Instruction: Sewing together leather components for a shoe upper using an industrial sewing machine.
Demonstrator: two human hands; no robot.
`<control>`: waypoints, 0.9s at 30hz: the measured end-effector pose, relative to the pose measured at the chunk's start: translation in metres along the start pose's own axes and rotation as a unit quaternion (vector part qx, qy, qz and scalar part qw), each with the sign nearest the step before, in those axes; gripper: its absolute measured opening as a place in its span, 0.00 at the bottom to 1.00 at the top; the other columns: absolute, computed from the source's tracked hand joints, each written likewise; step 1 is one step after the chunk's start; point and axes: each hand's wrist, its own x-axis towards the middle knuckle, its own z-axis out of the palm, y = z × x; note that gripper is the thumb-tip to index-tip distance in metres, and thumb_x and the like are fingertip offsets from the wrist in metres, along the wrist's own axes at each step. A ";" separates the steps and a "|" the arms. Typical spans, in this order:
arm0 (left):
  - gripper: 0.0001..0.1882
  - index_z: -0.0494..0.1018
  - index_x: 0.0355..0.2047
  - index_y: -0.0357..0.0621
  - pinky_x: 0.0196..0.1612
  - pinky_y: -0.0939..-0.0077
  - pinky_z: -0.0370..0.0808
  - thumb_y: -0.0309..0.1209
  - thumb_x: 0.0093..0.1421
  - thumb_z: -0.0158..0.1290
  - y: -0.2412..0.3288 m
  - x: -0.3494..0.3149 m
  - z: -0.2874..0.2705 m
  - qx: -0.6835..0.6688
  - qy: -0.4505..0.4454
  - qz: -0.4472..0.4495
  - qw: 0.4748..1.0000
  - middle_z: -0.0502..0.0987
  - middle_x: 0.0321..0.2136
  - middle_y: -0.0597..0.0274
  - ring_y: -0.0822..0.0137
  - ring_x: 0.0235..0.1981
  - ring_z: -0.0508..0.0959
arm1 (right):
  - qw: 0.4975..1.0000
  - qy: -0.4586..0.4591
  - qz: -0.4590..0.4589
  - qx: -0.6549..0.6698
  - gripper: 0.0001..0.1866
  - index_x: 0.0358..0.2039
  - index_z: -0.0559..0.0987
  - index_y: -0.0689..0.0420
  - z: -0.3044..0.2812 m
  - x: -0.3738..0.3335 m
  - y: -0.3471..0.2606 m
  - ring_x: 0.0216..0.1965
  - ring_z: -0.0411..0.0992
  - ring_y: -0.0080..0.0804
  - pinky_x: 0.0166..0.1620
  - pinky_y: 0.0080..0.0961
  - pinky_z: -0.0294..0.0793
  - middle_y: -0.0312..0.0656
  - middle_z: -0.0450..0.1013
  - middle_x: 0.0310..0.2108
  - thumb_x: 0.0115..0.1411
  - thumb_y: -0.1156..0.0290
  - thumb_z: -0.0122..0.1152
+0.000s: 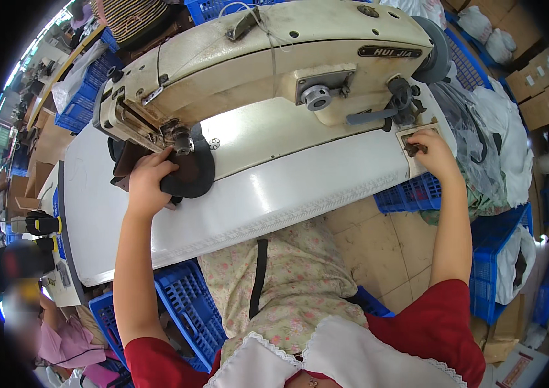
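Observation:
My left hand (150,178) grips a dark brown, leather-like piece (133,155) at the left end of a cream sewing machine (229,77). A black rounded flap (198,184) lies beside these fingers, under the needle area (182,139); whether it belongs to the brown piece I cannot tell. At the table's right end, my right hand (433,152) reaches into a small recessed tray (410,165). Its fingers are pinched around a small dark brown thing (415,149), whose kind is unclear. The palm hides part of the tray.
A white sewing table (268,200) with a ruler strip along its front edge spans the view. Blue crates (187,304) stand below. Plastic bags (481,136) are heaped at the right, near cardboard boxes (539,77). A person in pink (70,336) sits at the lower left.

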 end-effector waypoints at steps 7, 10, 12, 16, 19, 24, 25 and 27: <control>0.12 0.78 0.30 0.43 0.52 0.62 0.71 0.27 0.42 0.57 -0.002 0.002 0.001 0.009 0.006 0.023 1.000 0.78 0.50 0.55 0.52 0.48 0.77 | 0.998 0.036 -0.037 -0.033 0.13 0.36 0.83 0.58 0.004 -0.004 0.025 0.48 0.74 0.45 0.51 0.34 0.73 0.46 0.78 0.43 0.48 0.79 0.61; 0.11 0.78 0.30 0.44 0.52 0.62 0.71 0.27 0.42 0.58 -0.005 -0.003 -0.004 0.018 -0.003 0.010 1.000 0.79 0.50 0.57 0.53 0.48 0.77 | 0.988 0.079 -0.099 -0.088 0.09 0.37 0.83 0.58 0.004 -0.003 0.007 0.49 0.75 0.41 0.51 0.33 0.74 0.45 0.79 0.43 0.55 0.75 0.61; 0.11 0.78 0.30 0.44 0.51 0.62 0.72 0.28 0.42 0.58 -0.005 -0.006 -0.011 0.034 -0.007 0.003 0.999 0.79 0.49 0.58 0.54 0.48 0.78 | 0.988 0.144 -0.020 0.045 0.09 0.39 0.81 0.59 0.008 -0.008 -0.018 0.48 0.75 0.39 0.51 0.32 0.74 0.44 0.79 0.42 0.59 0.72 0.60; 0.13 0.78 0.31 0.47 0.49 0.63 0.72 0.29 0.41 0.59 -0.005 0.005 -0.004 0.029 -0.015 0.015 0.999 0.81 0.47 0.62 0.58 0.45 0.78 | 0.836 0.214 0.088 0.497 0.12 0.46 0.75 0.61 0.016 -0.023 -0.076 0.43 0.75 0.33 0.47 0.31 0.75 0.40 0.76 0.39 0.67 0.66 0.55; 0.14 0.78 0.32 0.49 0.46 0.66 0.71 0.29 0.40 0.59 -0.010 -0.002 0.001 0.031 -0.021 0.012 0.999 0.81 0.46 0.63 0.61 0.42 0.78 | 0.583 -0.042 0.239 0.776 0.12 0.46 0.72 0.57 0.040 -0.035 -0.156 0.33 0.71 0.28 0.38 0.26 0.72 0.36 0.71 0.33 0.67 0.64 0.54; 0.14 0.80 0.32 0.51 0.44 0.66 0.71 0.32 0.40 0.60 -0.015 -0.017 -0.009 0.047 -0.022 -0.005 0.999 0.81 0.47 0.60 0.62 0.41 0.79 | 0.695 -0.215 0.145 0.671 0.14 0.47 0.73 0.54 0.084 -0.034 -0.289 0.18 0.59 0.13 0.16 0.15 0.53 0.29 0.65 0.27 0.61 0.74 0.59; 0.14 0.80 0.32 0.51 0.44 0.66 0.71 0.32 0.40 0.60 -0.015 -0.022 -0.009 0.051 -0.019 -0.011 0.998 0.81 0.47 0.60 0.62 0.41 0.79 | 0.719 -0.237 0.104 0.645 0.14 0.49 0.73 0.55 0.086 -0.029 -0.322 0.19 0.58 0.12 0.18 0.14 0.56 0.29 0.66 0.28 0.62 0.73 0.59; 0.14 0.80 0.31 0.50 0.44 0.65 0.71 0.33 0.40 0.60 -0.015 -0.020 -0.004 0.043 0.001 -0.006 0.999 0.81 0.47 0.59 0.60 0.41 0.78 | 0.742 -0.203 -0.052 0.637 0.17 0.55 0.72 0.58 0.106 -0.014 -0.368 0.28 0.67 0.14 0.29 0.13 0.66 0.30 0.69 0.30 0.66 0.74 0.54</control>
